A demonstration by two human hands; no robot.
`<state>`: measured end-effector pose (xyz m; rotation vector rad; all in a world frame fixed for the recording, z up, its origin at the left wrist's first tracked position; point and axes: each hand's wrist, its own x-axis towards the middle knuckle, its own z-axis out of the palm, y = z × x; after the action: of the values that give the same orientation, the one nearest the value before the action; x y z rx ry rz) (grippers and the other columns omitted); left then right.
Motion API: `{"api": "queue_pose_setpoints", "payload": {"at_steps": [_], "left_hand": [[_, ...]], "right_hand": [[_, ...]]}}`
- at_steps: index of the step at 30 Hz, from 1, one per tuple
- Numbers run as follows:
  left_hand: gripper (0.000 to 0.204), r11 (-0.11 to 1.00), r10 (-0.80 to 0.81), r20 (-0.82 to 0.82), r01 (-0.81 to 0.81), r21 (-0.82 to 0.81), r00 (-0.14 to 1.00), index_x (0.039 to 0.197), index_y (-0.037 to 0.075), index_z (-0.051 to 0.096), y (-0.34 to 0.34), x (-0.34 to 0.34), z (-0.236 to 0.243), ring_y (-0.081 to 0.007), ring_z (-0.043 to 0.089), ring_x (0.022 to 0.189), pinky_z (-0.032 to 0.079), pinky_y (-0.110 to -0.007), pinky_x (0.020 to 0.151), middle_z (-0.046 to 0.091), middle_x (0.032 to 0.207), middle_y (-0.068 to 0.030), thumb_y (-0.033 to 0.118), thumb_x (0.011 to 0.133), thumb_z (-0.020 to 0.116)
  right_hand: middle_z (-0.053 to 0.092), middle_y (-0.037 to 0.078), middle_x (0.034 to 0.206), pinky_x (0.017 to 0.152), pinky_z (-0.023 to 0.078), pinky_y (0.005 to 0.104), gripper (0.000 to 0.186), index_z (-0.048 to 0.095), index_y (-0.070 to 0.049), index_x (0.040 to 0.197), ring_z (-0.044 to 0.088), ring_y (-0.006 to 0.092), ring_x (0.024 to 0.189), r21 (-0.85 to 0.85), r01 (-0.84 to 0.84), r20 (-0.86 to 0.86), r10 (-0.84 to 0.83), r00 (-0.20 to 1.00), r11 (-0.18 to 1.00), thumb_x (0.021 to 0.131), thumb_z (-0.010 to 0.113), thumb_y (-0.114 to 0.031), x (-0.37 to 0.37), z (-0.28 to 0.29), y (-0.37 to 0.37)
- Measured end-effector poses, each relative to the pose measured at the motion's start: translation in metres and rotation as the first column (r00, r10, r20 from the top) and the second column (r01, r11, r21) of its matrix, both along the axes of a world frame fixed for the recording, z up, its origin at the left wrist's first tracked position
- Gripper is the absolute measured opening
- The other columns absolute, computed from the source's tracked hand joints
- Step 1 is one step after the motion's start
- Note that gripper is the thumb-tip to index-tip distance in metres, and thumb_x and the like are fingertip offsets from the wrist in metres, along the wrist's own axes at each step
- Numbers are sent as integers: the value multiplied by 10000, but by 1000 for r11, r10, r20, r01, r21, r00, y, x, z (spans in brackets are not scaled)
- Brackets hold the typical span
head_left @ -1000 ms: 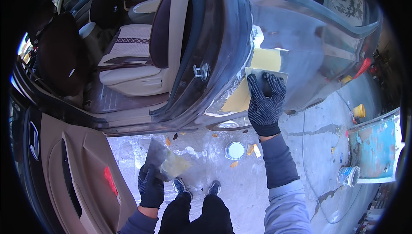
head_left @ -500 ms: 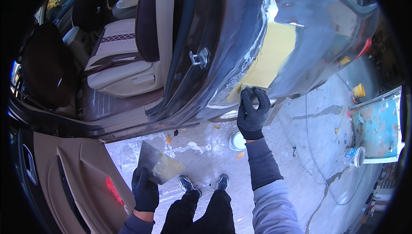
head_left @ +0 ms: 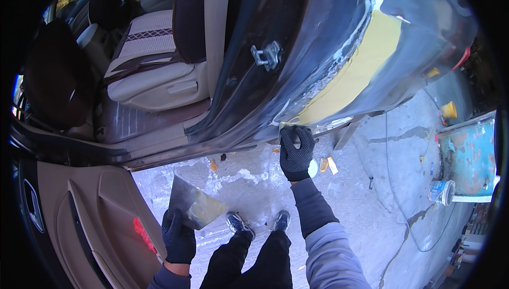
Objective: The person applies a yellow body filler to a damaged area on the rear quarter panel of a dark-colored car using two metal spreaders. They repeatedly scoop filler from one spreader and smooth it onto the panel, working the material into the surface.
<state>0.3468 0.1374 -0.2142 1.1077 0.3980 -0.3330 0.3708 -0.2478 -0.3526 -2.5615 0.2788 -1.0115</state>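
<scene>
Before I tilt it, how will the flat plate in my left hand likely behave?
The plate is probably stiff, since it looks flat though the left hand grips only its lower end. It seems thin, so likely light. The yellow smear may be slippery.

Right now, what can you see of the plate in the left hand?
The plate is a thin, flat, straight-edged grey sheet, metal by its look. Pale yellow paste is smeared over its right part; the left part looks mostly bare. The gloved left hand grips it at the lower-left corner, over the floor. Its exact tilt is unclear.
</scene>
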Motion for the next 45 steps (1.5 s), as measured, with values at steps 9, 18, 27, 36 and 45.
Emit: {"api": "queue_pose_setpoints", "payload": {"at_steps": [9,18,27,36,45], "left_hand": [[268,988,16,-63,-26,-152,998,1319,19,609,-14,2,24,-184,681,1079,545,-329,957,687,1213,-93,143,1082,606],[145,856,-152,-147,56,-514,977,1196,82,648,-101,2,71,-179,669,746,562,-347,761,681,874,-32,88,1055,611],[303,963,-236,417,152,224,878,1343,23,646,-127,11,93,-193,658,987,553,-306,836,646,1192,-116,-23,1052,578],[205,818,-311,691,-186,544,652,1245,-2,630,-117,37,143,-115,604,894,505,-255,780,628,1085,-51,127,1116,537],[187,838,-437,554,97,537,709,1153,-49,708,-135,15,127,-241,699,933,543,-366,845,731,1033,-164,-34,986,625]], "right_hand": [[669,199,1247,1027,497,487,453,687,-81,1357,613,398,1199,268,60,-57,-47,997,962,916,628,4,-31,21,8],[614,129,1428,1149,422,449,470,579,-48,1428,568,278,1328,687,-566,422,-384,821,-456,992,622,-219,-101,189,34],[746,175,1170,1011,543,435,288,720,11,1266,708,343,1122,808,-237,33,361,932,539,988,650,-19,-125,279,55],[731,244,1061,860,570,429,267,688,53,1236,732,402,975,593,-14,-94,87,992,805,1008,584,-42,-110,282,68],[712,249,1061,865,564,425,284,649,80,1262,726,369,962,800,58,105,-235,966,597,1020,569,-47,-80,262,109]]}}
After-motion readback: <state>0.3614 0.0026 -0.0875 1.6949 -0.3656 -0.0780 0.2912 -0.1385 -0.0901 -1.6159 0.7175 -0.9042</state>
